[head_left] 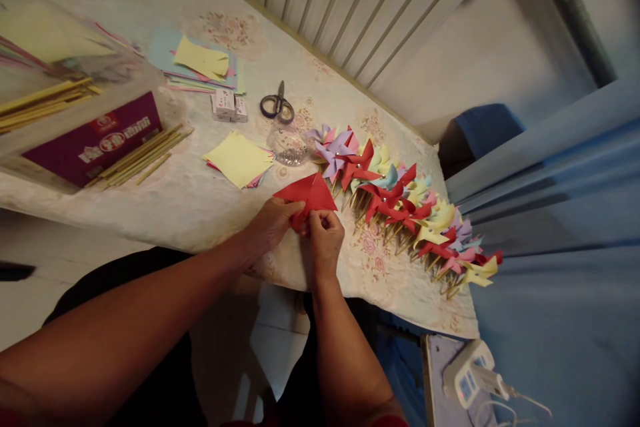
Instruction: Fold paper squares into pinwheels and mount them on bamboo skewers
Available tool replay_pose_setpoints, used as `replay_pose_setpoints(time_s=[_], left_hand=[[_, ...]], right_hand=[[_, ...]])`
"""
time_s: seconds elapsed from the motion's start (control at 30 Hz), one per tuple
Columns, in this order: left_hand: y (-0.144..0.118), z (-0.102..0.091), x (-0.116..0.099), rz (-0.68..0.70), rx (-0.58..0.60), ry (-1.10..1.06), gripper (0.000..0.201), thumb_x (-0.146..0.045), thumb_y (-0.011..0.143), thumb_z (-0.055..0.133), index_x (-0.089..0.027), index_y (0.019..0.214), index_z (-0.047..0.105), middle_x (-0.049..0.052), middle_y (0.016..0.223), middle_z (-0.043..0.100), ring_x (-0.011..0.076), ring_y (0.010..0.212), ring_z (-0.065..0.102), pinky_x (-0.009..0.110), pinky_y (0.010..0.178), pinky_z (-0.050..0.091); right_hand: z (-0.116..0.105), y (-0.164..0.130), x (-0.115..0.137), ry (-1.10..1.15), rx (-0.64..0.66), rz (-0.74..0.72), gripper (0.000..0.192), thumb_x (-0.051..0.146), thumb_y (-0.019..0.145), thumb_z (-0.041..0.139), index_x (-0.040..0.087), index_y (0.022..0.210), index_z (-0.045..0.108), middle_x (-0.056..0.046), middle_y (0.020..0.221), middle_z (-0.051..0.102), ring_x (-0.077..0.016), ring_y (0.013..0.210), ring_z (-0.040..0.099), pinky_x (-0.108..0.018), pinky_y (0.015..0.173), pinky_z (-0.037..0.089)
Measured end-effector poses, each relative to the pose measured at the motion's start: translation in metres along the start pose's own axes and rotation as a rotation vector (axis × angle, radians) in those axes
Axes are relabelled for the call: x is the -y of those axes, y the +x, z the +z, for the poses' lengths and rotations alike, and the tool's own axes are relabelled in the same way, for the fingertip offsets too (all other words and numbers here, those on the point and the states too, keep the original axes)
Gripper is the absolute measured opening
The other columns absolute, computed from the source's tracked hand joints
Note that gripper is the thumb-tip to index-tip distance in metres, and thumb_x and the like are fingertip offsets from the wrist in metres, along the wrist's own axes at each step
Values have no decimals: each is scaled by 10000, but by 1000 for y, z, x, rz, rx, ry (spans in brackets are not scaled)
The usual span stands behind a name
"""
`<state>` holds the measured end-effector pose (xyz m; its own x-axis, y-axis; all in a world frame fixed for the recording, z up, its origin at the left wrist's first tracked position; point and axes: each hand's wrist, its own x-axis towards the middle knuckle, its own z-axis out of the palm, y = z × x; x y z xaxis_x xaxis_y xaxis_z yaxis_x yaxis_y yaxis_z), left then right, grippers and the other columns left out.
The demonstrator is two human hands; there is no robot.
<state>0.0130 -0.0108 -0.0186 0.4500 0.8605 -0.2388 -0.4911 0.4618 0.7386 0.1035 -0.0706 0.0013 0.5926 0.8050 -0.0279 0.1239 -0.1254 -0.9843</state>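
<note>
Starting at the far left, a loose heap of coloured paper sheets (45,40) lies on the bench (200,207), with long wooden sticks (43,99) just near of it. A purple box (95,139) sits to their right, and a second bundle of sticks (140,155) leans across its right end. Farther back is a stack of pastel paper (200,65) with a yellow sheet on top. Near of that, two small white boxes (229,105) stand side by side, and a pile of yellow paper squares (239,159) lies closer to the bench edge. Black-handled scissors (277,105) rest just right of the small boxes, and a clear bag of small shiny pieces (290,149) sits near of the scissors.

Both forearms reach up from the near edge and meet at the middle of the bench. The left hand (273,223) comes in at a slant, fingers curled, pinching the near left edge of a folded red paper (307,195). The right hand (325,237) rises almost straight, its thumb and fingertips closed on the near corner of the same sheet. The red paper is a triangle, lifted slightly off the cloth, just left of a long row of finished paper pinwheels (405,213) on sticks that runs off to the near right.

A white power strip (467,373) lies at the near right, below the bench edge.
</note>
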Motion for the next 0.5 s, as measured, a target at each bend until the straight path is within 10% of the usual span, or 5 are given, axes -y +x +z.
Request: replay_pose_setpoints(time_s=[0.5], left_hand=[[2,-4,6,-7,-4,24,252,-268,680,736,-171,522,566,-15,512,544,96,485,457,252,504,360]], right_hand=[[1,1,-4,12,4,11,172,328,803,634,225,672,590,69,506,579,-128,484,508,-255,515,387]])
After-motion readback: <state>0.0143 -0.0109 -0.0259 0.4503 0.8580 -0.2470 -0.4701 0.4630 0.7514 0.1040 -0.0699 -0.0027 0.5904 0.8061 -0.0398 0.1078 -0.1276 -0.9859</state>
